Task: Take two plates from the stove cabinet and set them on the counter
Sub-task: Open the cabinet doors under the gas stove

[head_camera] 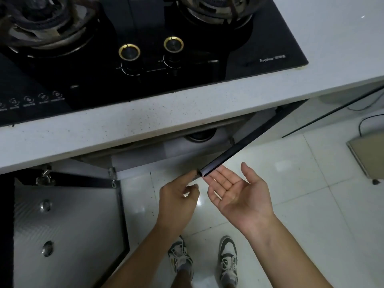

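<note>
The stove cabinet under the grey speckled counter (145,123) has both doors swung out. Its right door (239,146) shows edge-on as a dark strip; its left door (66,221) lies open at the lower left. My left hand (176,202) reaches up with a fingertip at the outer end of the right door's edge, the other fingers loosely curled. My right hand (239,194) is palm up, fingers spread, its fingertips just under the same door end. Neither hand holds anything. No plates are visible; the cabinet's inside is dark and mostly hidden by the counter.
A black glass gas stove (145,59) with two burners and two gold-ringed knobs is set into the counter. White floor tiles lie below, with my two sneakers (203,265). A flat beige box (367,154) and cables sit on the floor at right.
</note>
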A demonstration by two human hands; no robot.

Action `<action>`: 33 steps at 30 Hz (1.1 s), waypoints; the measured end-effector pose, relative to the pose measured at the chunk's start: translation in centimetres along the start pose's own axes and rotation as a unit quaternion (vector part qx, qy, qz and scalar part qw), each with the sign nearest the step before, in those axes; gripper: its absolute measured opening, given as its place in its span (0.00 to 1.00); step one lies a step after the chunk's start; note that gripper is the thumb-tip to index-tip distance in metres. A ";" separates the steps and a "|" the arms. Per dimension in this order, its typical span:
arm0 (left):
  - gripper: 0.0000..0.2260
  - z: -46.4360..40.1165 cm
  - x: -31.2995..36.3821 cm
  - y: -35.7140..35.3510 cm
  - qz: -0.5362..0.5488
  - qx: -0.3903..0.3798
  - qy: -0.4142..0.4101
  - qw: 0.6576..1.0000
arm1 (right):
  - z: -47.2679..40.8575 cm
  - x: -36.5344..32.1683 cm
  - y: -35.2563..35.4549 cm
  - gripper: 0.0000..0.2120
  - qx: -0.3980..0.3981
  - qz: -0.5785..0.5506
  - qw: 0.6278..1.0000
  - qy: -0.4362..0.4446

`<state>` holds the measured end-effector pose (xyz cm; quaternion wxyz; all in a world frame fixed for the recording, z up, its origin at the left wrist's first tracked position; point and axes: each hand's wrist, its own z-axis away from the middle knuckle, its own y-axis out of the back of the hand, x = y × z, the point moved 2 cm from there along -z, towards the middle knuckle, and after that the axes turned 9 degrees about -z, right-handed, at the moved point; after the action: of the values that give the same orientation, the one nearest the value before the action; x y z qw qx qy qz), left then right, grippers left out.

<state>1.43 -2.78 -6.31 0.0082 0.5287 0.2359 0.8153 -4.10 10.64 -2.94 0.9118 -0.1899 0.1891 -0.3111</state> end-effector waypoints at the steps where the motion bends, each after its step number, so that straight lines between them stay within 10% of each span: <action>1: 0.29 0.5 -0.1 -0.3 -0.001 -0.006 0.006 1.000 | 0.3 -0.2 0.6 0.27 0.003 0.007 1.000 0.000; 33: 0.19 18.3 4.6 -23.4 -0.021 0.016 -0.003 1.000 | 8.4 -15.9 22.7 0.30 -0.069 0.236 0.969 -0.031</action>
<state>9.77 26.11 -5.54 0.0175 0.5265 0.2593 0.8095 -0.63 39.43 -2.67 0.9495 -0.2115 0.2217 -0.0672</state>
